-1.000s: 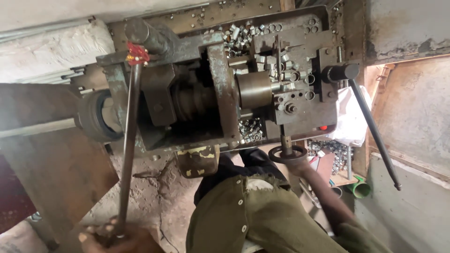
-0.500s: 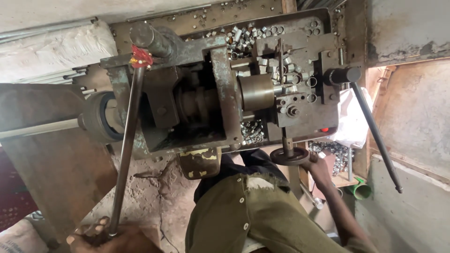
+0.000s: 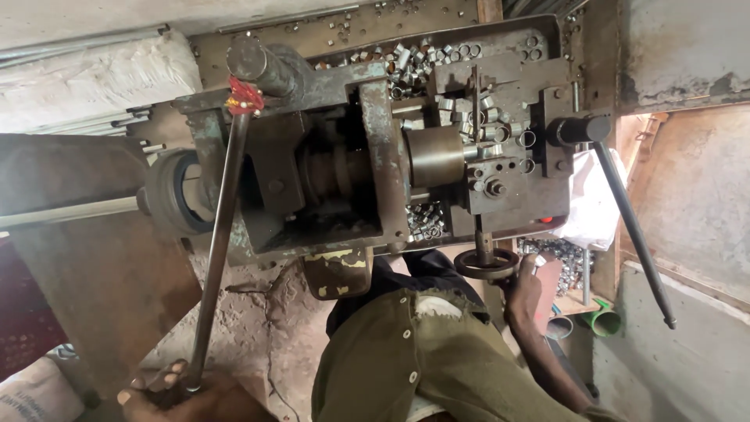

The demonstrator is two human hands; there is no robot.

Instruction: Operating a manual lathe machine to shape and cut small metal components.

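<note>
So the lathe point(image 3: 367, 156) fills most of my view, rusty and grimy, and its left end runs off behind a big flat metal sheet point(image 3: 86, 258) so I can't see what's back there. The top edge of the machine is cut off by the frame too. Down the middle my own green shirt point(image 3: 422, 367) blocks the floor and whatever sits under the machine's front.

The long lever point(image 3: 217, 242) comes down from a red-taped pivot at the top left of the machine, slanting toward the bottom left corner. My left hand point(image 3: 183, 395) is wrapped round its lower end, fingers closed tight on the bar, but the hand is half cut off by the bottom edge so I only get knuckles and a couple of fingernails.

A second, dark handle point(image 3: 629, 227) hangs off the right end of the machine, nobody touching it.

My right hand point(image 3: 527, 293) is up at the small handwheel point(image 3: 486, 264) below the front of the machine, arm reaching up from the lower right. Thumb and fingers look to be pinching the rim on its right side, though the wheel hides part of the grip, so I can't swear how firmly.

Loads of little metal rings point(image 3: 418, 62) sit piled on top of the machine; more lie in the gap by the chuck point(image 3: 433, 155), too small to make out.
</note>
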